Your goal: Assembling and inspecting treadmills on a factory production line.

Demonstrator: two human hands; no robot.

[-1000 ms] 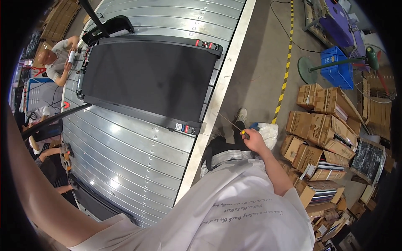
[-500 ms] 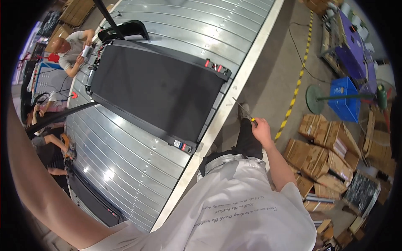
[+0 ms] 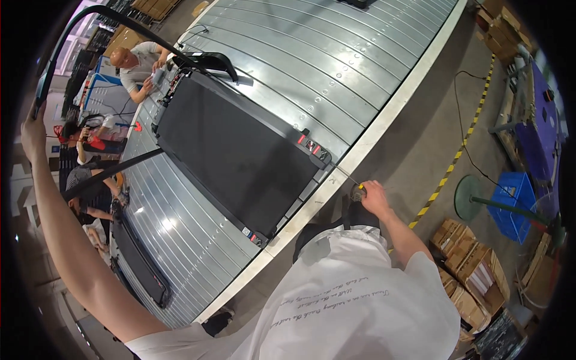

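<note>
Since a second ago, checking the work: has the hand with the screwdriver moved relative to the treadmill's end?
Yes. The right hand with the screwdriver has come closer to the treadmill's near end corner.

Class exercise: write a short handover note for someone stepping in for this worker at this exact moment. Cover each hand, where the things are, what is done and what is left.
Left hand: raised high, gripping the black handrail.
Right hand: holds a screwdriver, its tip at the near end of the treadmill.
The treadmill lies flat on the ribbed metal conveyor.
Done: tool is at the end cap.
Left: cannot tell whether the screw is tight; check it.
</note>
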